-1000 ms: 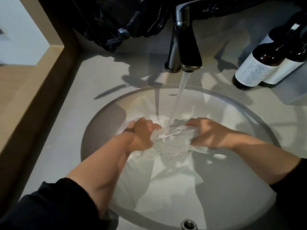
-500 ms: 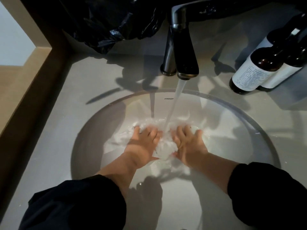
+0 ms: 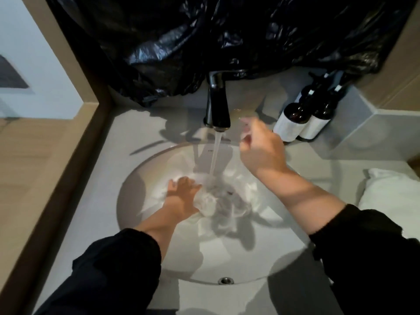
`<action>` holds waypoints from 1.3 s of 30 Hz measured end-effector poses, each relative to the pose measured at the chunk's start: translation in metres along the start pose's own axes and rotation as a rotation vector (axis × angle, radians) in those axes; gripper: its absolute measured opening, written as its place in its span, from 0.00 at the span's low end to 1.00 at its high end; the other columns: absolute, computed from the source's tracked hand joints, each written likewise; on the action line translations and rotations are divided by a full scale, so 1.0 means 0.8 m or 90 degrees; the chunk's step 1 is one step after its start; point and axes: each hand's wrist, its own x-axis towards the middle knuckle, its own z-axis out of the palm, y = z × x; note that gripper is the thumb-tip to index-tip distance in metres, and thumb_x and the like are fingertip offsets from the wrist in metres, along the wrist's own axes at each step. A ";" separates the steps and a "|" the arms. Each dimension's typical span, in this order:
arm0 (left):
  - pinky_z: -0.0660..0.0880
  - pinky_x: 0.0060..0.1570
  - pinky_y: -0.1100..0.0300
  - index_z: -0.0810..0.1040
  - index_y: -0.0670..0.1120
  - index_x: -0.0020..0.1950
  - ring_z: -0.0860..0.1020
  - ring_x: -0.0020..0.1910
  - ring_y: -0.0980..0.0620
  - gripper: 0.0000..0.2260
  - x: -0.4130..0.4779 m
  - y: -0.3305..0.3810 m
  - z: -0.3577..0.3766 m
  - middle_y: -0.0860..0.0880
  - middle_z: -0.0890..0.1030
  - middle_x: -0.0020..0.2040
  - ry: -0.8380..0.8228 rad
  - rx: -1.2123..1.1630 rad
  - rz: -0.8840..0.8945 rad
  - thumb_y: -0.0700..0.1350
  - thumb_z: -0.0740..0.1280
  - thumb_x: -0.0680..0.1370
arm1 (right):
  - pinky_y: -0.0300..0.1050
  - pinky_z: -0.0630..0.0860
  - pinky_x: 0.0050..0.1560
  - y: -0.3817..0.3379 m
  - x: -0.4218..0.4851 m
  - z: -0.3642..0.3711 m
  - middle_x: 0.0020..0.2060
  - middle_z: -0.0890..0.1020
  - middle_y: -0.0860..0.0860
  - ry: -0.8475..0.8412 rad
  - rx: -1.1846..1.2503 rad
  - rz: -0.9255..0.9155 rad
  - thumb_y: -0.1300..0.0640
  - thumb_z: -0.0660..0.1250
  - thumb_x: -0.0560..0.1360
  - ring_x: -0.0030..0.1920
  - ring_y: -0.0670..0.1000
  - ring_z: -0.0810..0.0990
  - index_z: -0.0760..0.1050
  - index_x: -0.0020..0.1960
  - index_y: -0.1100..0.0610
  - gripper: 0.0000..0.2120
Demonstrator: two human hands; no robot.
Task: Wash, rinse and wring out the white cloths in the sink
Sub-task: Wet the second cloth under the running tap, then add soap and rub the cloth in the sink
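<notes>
A wet white cloth [image 3: 223, 201] lies bunched in the round white sink [image 3: 145, 178], under water running from the dark faucet [image 3: 217, 108]. My left hand [image 3: 183, 193] rests flat on the cloth's left side, fingers spread. My right hand [image 3: 261, 148] is raised above the sink's far right rim, just right of the faucet spout, fingers loosely curled and holding nothing. It is slightly blurred.
Two dark pump bottles [image 3: 302, 119] with white labels stand at the back right of the grey counter. A black plastic bag [image 3: 227, 39] hangs behind the faucet. A folded white towel [image 3: 391, 196] lies on the counter at right. A wooden wall edge [image 3: 68, 155] borders the left.
My right hand has let go of the cloth and risen up beside the faucet. My left hand stays pressing on the cloth. The view has pulled back.
</notes>
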 end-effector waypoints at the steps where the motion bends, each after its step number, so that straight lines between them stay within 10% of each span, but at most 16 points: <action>1: 0.58 0.68 0.39 0.71 0.51 0.71 0.60 0.71 0.48 0.31 -0.004 -0.001 0.002 0.46 0.70 0.71 0.063 -0.019 0.003 0.61 0.65 0.70 | 0.49 0.71 0.53 -0.009 0.008 -0.012 0.60 0.77 0.54 0.037 0.039 -0.021 0.64 0.60 0.74 0.56 0.59 0.77 0.65 0.72 0.53 0.27; 8: 0.59 0.71 0.55 0.67 0.54 0.73 0.62 0.73 0.51 0.25 -0.029 -0.006 -0.027 0.51 0.66 0.73 0.031 -0.062 -0.088 0.55 0.64 0.77 | 0.50 0.75 0.41 -0.039 0.060 -0.039 0.70 0.64 0.57 -0.073 -0.133 -0.037 0.68 0.60 0.73 0.57 0.59 0.74 0.33 0.77 0.50 0.46; 14: 0.64 0.70 0.55 0.70 0.53 0.70 0.62 0.72 0.48 0.20 -0.033 -0.031 -0.062 0.50 0.68 0.71 0.019 -0.174 -0.159 0.49 0.61 0.78 | 0.52 0.76 0.48 -0.036 0.065 -0.052 0.68 0.68 0.56 -0.067 -0.189 -0.045 0.70 0.60 0.73 0.64 0.58 0.70 0.42 0.79 0.52 0.42; 19: 0.61 0.70 0.58 0.68 0.53 0.72 0.60 0.74 0.50 0.21 -0.024 -0.039 -0.059 0.51 0.66 0.73 0.035 -0.206 -0.180 0.48 0.61 0.79 | 0.48 0.75 0.42 -0.004 0.047 -0.035 0.65 0.71 0.55 -0.090 -0.167 -0.027 0.62 0.64 0.74 0.49 0.57 0.77 0.42 0.78 0.46 0.42; 24: 0.62 0.71 0.56 0.64 0.52 0.75 0.59 0.74 0.49 0.23 -0.012 -0.029 -0.046 0.50 0.63 0.75 -0.027 -0.182 -0.194 0.50 0.60 0.79 | 0.50 0.68 0.63 0.063 0.047 -0.047 0.64 0.69 0.57 0.187 0.012 0.013 0.63 0.66 0.72 0.65 0.58 0.68 0.62 0.72 0.60 0.30; 29: 0.65 0.69 0.54 0.64 0.56 0.74 0.60 0.72 0.48 0.25 -0.010 -0.023 -0.026 0.52 0.63 0.74 -0.092 -0.118 -0.188 0.49 0.63 0.77 | 0.50 0.57 0.73 0.105 0.066 -0.046 0.71 0.63 0.61 0.221 0.074 0.192 0.58 0.71 0.72 0.72 0.60 0.60 0.54 0.75 0.63 0.38; 39: 0.64 0.70 0.53 0.60 0.58 0.76 0.58 0.73 0.49 0.28 -0.011 -0.029 -0.018 0.53 0.59 0.76 -0.088 -0.098 -0.153 0.46 0.63 0.77 | 0.51 0.72 0.58 0.104 0.086 -0.034 0.57 0.76 0.61 0.142 0.026 0.202 0.53 0.73 0.70 0.59 0.61 0.75 0.70 0.60 0.65 0.25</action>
